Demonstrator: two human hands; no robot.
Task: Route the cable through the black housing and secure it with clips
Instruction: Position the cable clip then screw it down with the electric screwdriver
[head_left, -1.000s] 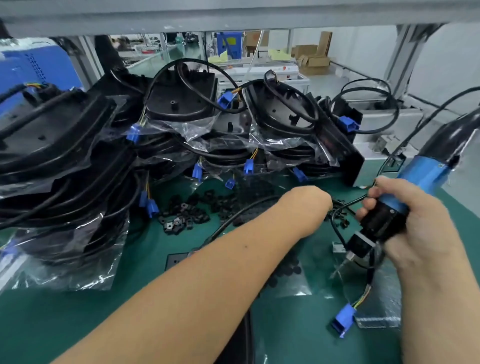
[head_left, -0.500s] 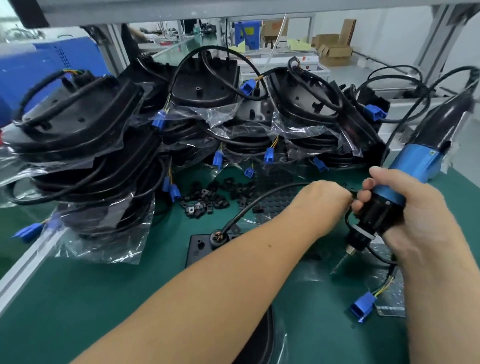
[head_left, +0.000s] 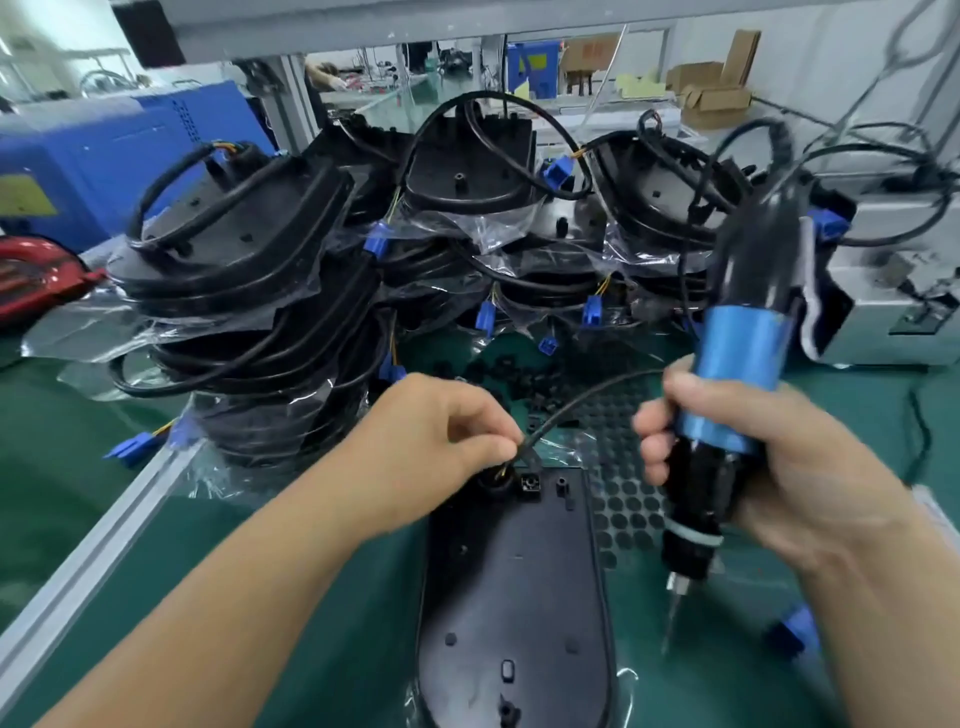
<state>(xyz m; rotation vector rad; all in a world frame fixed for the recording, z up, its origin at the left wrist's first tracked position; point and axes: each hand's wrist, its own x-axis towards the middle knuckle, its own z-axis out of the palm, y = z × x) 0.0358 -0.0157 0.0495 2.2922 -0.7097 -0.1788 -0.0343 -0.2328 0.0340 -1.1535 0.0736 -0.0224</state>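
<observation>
A flat black housing lies on the green mat in front of me. A black cable enters a round port at the housing's far left corner. My left hand pinches this cable just above the port, beside a small square clip seat. My right hand grips a blue and black electric screwdriver, its bit pointing down to the right of the housing. The cable's blue connector shows under my right wrist.
Stacks of finished black housings in plastic bags with looped cables stand behind the work spot. Loose black clips lie at the foot of the stacks. A sheet of black round pads lies right of the housing. An aluminium rail edges the left.
My view dropped and shifted, bringing the housing fully into sight. My left hand drew back from beside the screwdriver to the cable at the port. The screwdriver now stands more upright.
</observation>
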